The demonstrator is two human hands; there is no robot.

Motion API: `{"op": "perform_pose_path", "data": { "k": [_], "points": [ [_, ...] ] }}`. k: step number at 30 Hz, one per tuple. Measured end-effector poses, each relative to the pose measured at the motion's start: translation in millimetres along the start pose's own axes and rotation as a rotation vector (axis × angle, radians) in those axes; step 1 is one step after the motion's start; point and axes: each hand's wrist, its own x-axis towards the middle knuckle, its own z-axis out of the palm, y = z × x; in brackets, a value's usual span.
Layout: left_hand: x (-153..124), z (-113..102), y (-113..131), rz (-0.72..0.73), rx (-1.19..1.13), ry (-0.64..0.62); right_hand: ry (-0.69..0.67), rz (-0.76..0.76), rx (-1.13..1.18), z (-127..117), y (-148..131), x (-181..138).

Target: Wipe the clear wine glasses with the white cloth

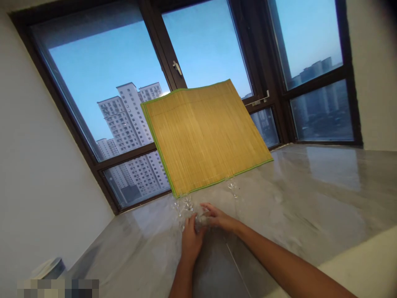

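Observation:
My left hand [191,236] and my right hand [219,218] meet low in the middle of the view. Between their curled fingers is a clear, greyish glass [202,222], blurred and partly covered by the fingers. Just beyond my left hand stand small clear stemmed glasses, one glass [187,203] close beside another glass [176,205]. Farther right, a similar stemmed glass [232,187] stands by the lower edge of a yellow bamboo mat [207,136] with green edging. The mat is propped up behind the glasses.
A grey marbled stone ledge [297,198] runs under the hands to the dark window frame [136,155]. A thin pale line [237,263] crosses the surface near my right forearm. At the lower left is a roundish container [49,269], partly behind a pixelated patch.

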Motion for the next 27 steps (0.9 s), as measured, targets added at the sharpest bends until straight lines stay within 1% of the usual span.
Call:
{"op": "perform_pose_path", "data": {
  "k": [2,5,9,13,16,20,22,25,27],
  "points": [
    [-1,1,2,0.011,-0.005,-0.062,-0.069,0.043,0.023,1,3,0],
    [-1,1,5,0.003,-0.014,-0.07,-0.09,0.052,0.035,2,3,1],
    [2,1,6,-0.007,-0.033,-0.012,-0.058,-0.007,0.059,0,0,4],
    [6,0,5,-0.023,-0.027,0.036,0.029,-0.065,0.02,-5,1,8],
    [8,-1,2,-0.034,-0.005,0.082,0.106,-0.131,-0.088,-6,4,9],
    [9,-1,-2,-0.054,0.004,0.115,0.24,-0.229,-0.292,-3,7,9],
    [9,0,-4,-0.063,0.007,0.12,0.343,-0.247,-0.376,-3,8,10],
    [10,1,-5,-0.08,0.003,0.129,0.541,-0.24,-0.473,-7,9,13],
    [10,1,-6,-0.089,-0.012,0.142,0.634,-0.23,-0.537,-10,10,14]
  ]
}}
